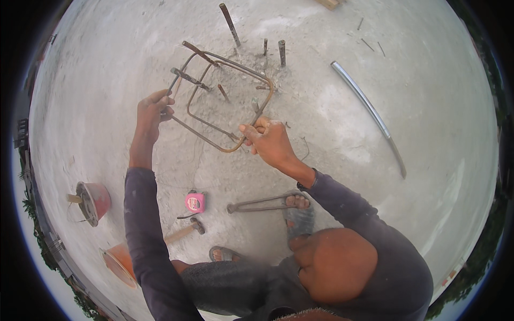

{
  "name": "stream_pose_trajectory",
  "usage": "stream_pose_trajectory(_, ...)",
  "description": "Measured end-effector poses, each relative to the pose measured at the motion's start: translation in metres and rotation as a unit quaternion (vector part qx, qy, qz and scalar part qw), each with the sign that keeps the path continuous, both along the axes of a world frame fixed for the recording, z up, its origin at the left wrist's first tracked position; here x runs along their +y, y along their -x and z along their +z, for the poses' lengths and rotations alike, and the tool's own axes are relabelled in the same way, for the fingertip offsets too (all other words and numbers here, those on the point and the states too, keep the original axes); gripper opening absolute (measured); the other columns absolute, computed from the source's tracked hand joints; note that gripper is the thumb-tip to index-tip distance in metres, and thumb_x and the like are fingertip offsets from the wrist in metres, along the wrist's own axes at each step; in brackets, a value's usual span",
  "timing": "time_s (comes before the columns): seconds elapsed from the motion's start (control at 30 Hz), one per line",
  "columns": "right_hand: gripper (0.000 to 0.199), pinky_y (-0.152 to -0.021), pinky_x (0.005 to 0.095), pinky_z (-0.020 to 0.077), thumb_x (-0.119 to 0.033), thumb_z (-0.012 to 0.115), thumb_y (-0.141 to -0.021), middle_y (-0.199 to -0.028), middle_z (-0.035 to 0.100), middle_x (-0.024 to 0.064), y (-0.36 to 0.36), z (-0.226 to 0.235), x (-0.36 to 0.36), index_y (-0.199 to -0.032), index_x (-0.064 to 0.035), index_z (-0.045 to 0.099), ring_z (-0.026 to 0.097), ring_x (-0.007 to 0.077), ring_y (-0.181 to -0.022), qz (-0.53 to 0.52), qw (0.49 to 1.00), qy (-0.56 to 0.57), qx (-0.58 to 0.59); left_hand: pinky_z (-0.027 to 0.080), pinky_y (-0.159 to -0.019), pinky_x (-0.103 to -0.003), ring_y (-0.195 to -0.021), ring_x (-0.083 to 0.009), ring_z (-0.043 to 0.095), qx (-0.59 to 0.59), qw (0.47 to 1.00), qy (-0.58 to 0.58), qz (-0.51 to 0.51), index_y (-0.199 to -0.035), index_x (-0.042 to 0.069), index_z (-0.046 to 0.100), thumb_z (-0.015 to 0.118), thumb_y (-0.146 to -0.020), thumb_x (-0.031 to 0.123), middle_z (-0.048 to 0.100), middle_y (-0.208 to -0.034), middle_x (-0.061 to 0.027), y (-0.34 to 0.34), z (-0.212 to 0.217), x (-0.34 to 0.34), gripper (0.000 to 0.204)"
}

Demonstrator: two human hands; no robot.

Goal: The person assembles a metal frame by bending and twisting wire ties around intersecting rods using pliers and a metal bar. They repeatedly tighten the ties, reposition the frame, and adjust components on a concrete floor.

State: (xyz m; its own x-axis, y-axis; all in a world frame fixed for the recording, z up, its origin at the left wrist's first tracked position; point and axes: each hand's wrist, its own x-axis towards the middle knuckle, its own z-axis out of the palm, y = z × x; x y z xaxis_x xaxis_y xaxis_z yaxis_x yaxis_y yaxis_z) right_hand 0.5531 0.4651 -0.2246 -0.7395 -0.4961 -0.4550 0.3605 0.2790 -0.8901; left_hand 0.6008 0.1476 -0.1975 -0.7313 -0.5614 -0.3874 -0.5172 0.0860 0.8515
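Observation:
A bent steel stirrup (195, 134), a rounded rectangle of rebar, is held tilted between my two hands. My left hand (150, 115) has its fingers closed on the left side of it. My right hand (273, 142) pinches its near right corner between thumb and fingers. A second stirrup (211, 124) sits inside and below the held one, around some of the upright rebar stubs. The rusty rebar stubs rise from the concrete; two of them (201, 53) (190, 79) cross the far left side of the held stirrup.
Behind stand more rebar stubs (230, 25). A silver pipe (364, 99) lies right. Nearer me are a pink tape measure (195, 202), a hammer (198, 226), and long-handled pincers (257, 205) by my sandalled foot (300, 219). Two buckets (100, 200) (120, 262) are at left.

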Motion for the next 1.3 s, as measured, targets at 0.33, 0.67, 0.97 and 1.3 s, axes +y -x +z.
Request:
stream_pose_trajectory(0.33,0.039,-0.048,0.0260,0.0492,-0.033,0.071,-0.099,-0.072,0.069,0.0119,0.013,-0.008,-0.004,-0.088,0.0051,0.067,0.063,0.0113,-0.053,0.021,1.000,0.004,-0.012,0.054,-0.073,-0.035,-0.075,-0.0142,0.064,-0.031,0.999,0.004,-0.012,-0.131,-0.001,0.064,0.057,-0.099,0.013,0.070,-0.099,-0.0078,0.002,-0.004,-0.008,0.036)
stream_pose_trajectory(0.67,0.041,-0.052,0.0275,0.0552,-0.033,0.065,-0.103,-0.081,0.070,0.0145,0.019,-0.020,-0.001,-0.096,0.0078,0.066,0.070,0.0162,-0.061,-0.001,0.998,0.044,-0.042,0.052,-0.073,-0.031,-0.078,-0.0138,0.062,-0.053,0.998,0.007,-0.026,-0.133,0.001,0.064,0.058,-0.099,0.017,0.068,-0.105,-0.0096,0.004,-0.004,-0.010,0.038)
stream_pose_trajectory(0.97,0.043,-0.052,0.0299,0.0586,-0.031,0.064,-0.104,-0.084,0.070,0.0190,0.034,-0.026,0.001,-0.097,0.0114,0.064,0.074,0.0218,-0.064,0.004,0.992,0.079,-0.094,0.052,-0.072,-0.031,-0.077,-0.0156,0.063,-0.048,0.998,-0.007,-0.026,-0.132,-0.004,0.063,0.060,-0.098,0.017,0.068,-0.103,-0.0085,0.009,-0.003,-0.013,0.040)
stream_pose_trajectory(1.3,0.045,-0.051,0.0334,0.0528,-0.030,0.062,-0.100,-0.065,0.069,0.0171,0.041,-0.024,0.002,-0.079,0.0094,0.066,0.071,0.0207,-0.056,0.030,0.998,0.039,-0.039,0.048,-0.064,-0.029,-0.073,-0.0130,0.061,-0.103,0.975,0.157,-0.115,-0.118,-0.004,0.069,0.061,-0.099,0.025,0.064,-0.083,-0.0043,0.042,0.008,-0.002,0.035)
